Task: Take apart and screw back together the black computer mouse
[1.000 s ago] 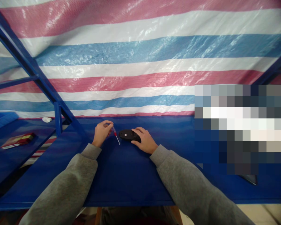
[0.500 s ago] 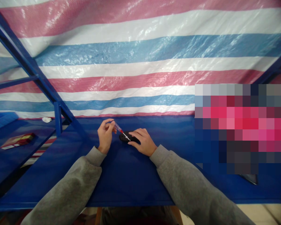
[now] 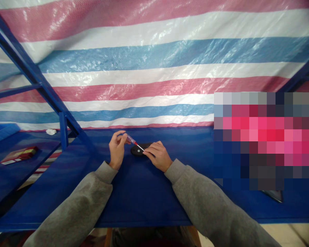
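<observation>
Screwdriver (image 3: 131, 139) in left hand (image 3: 116, 150); right hand (image 3: 158, 155), earlier gripping mouse (image 3: 135, 152), now pinches shaft (image 3: 140, 148).

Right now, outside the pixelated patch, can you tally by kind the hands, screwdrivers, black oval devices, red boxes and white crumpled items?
Hands: 2 (left hand, right hand)
Screwdriver: 1
Black oval device: 1
Red box: 1
White crumpled item: 1
Total: 6

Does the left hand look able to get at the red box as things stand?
Probably not directly: the left hand holds a screwdriver, and a blue post appears between that hand and the red box.
</observation>
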The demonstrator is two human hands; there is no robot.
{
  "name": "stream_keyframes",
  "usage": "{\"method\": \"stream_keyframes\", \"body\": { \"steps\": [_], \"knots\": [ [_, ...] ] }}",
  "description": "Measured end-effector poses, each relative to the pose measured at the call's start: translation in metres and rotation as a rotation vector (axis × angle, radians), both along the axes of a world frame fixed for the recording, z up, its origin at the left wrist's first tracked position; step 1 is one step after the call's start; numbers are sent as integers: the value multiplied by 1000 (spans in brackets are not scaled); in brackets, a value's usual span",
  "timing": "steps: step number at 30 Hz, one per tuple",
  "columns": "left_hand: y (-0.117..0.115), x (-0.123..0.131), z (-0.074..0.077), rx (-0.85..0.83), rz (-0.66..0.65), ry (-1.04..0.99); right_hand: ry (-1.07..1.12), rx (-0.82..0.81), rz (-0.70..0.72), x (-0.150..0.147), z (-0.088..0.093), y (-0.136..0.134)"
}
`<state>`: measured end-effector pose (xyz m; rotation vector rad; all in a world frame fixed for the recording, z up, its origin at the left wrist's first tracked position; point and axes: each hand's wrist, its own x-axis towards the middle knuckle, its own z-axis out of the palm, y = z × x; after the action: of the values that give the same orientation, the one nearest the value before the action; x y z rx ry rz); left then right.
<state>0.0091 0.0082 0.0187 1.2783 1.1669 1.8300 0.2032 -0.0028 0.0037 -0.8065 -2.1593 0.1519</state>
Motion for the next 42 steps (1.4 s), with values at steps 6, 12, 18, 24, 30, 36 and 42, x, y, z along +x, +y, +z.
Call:
{"method": "stream_keyframes", "body": {
  "steps": [6,12,18,24,30,36,42],
  "knots": [
    [-2,2,3,38,-65,-19,27,-26,-23,1,-1,2],
    [-1,2,3,10,-55,-124,136,-40,-51,2,-1,2],
    [-1,4,3,12,-35,-196,283,14,-37,1,2,-1],
    [-4,7,4,17,-30,-220,365,99,14,-1,5,-2],
    [-5,7,5,11,-44,-243,388,96,-61,-1,2,-1],
    [-7,9,6,-10,-67,-278,407,37,-80,-1,2,-1],
    [-6,9,7,-68,-122,-313,434,26,-106,0,4,-2]
  ]
}}
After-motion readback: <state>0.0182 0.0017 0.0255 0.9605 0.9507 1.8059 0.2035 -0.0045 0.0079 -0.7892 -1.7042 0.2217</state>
